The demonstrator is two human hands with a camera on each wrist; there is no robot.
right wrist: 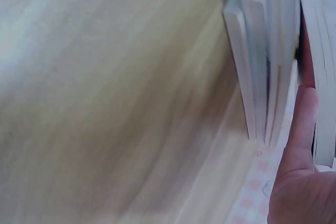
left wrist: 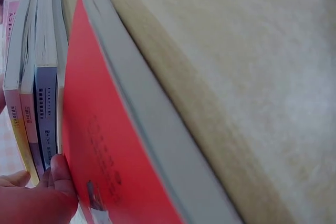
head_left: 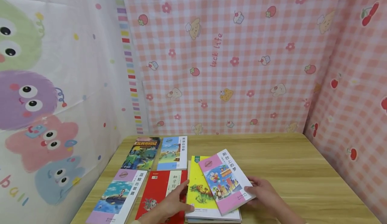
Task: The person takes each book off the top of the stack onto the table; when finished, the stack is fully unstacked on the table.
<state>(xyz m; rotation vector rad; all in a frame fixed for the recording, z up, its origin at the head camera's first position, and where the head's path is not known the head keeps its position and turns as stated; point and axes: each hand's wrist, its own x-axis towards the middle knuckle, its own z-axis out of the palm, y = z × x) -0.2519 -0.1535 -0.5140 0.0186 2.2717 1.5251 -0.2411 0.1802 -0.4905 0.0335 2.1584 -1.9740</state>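
In the head view my right hand (head_left: 266,195) grips the lower right edge of a pink-and-white picture-cover book (head_left: 223,180), thumb on top. That book lies tilted over a yellow book (head_left: 198,183), which tops a stack of several books. The right wrist view shows my right hand (right wrist: 302,182) with a finger under the raised book, above the stacked page edges (right wrist: 257,61). My left hand (head_left: 172,203) rests against the stack's left side, thumb at the yellow book's lower corner. In the left wrist view, the left hand's fingers (left wrist: 60,177) are beside the stack's spines (left wrist: 46,108).
Left of the stack lies a red book (head_left: 154,193), with a blue whale-cover book (head_left: 116,197) beyond it. Farther back are a dark green-cover book (head_left: 140,153) and a light blue book (head_left: 172,153). Patterned cloths (head_left: 226,59) hang around the wooden table (head_left: 302,170).
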